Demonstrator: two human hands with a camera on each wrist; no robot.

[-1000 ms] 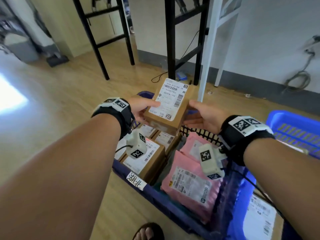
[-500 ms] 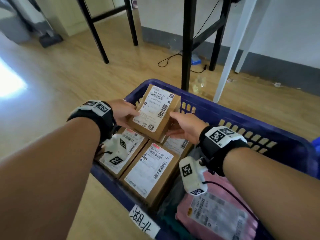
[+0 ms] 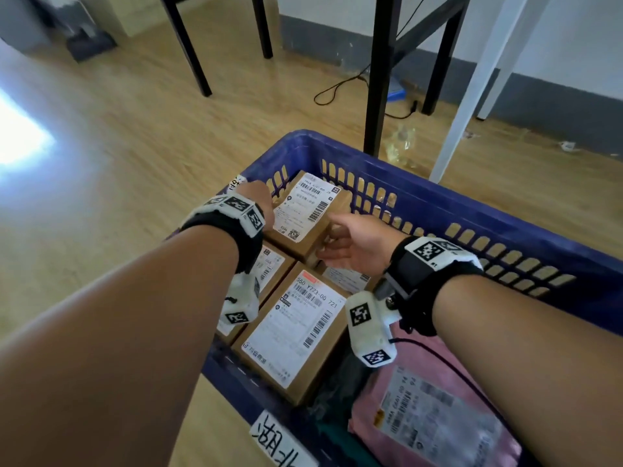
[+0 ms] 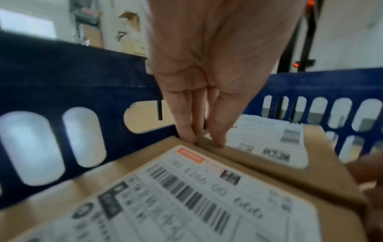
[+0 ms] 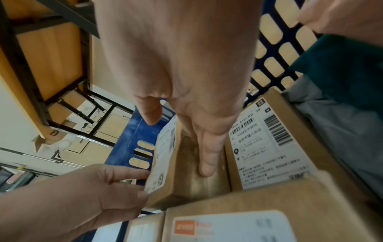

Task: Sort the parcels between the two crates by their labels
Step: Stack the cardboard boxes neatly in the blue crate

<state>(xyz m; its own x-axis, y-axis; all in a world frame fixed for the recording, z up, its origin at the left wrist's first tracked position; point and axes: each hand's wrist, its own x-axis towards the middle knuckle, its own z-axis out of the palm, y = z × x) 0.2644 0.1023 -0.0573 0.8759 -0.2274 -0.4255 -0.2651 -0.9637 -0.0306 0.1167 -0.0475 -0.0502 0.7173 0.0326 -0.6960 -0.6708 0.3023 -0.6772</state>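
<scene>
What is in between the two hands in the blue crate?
A brown cardboard parcel with a white label, between the left hand and right hand. The head view shows it.

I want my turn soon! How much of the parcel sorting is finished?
Done: several brown cardboard boxes and a pink plastic mailer already lie in the dark blue plastic crate. In hand: the left hand and right hand are setting a labelled brown cardboard box into its far corner. Left: I can't tell; the other crate is out of view.
</scene>
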